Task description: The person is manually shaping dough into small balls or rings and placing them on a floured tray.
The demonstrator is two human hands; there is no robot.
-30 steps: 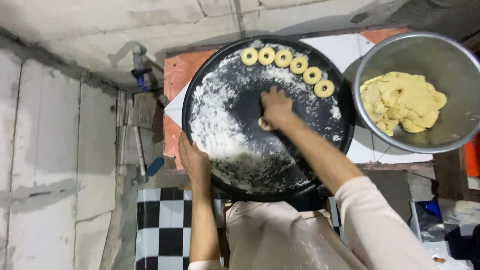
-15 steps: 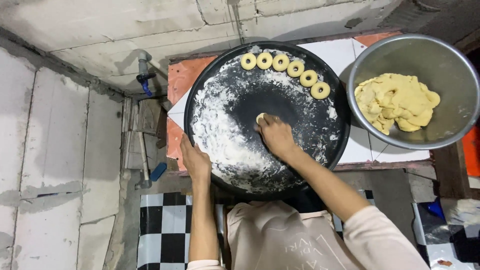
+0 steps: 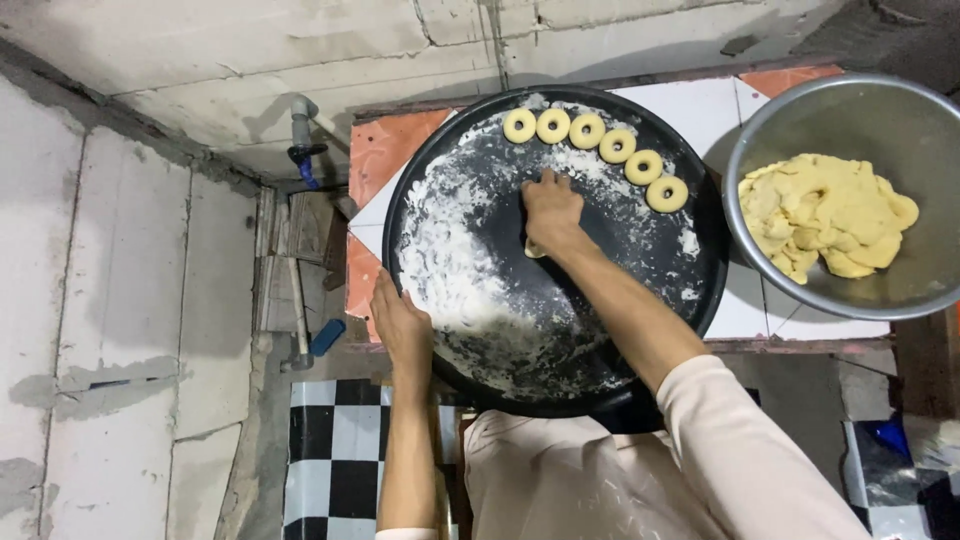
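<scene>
Six dough rings [image 3: 592,145] line one black tray [image 3: 640,330]; right hand [image 3: 551,212] presses a dough piece [image 3: 533,250], left hand [image 3: 402,328] grips the rim

Overhead view under soft, even, diffuse light of moderate brightness; no single source is evident. The grey concrete wall [image 3: 150,250] and the flour on the black round tray [image 3: 440,330] read pale but not blown out. The steel bowl [image 3: 900,120] carries a dull sheen without hard glare, its near inner wall shaded. A dark shadow fills the upper right corner, and a soft one lies under the tray's near rim. Focus is sharp throughout, with mild wide-angle stretching at the edges.
</scene>
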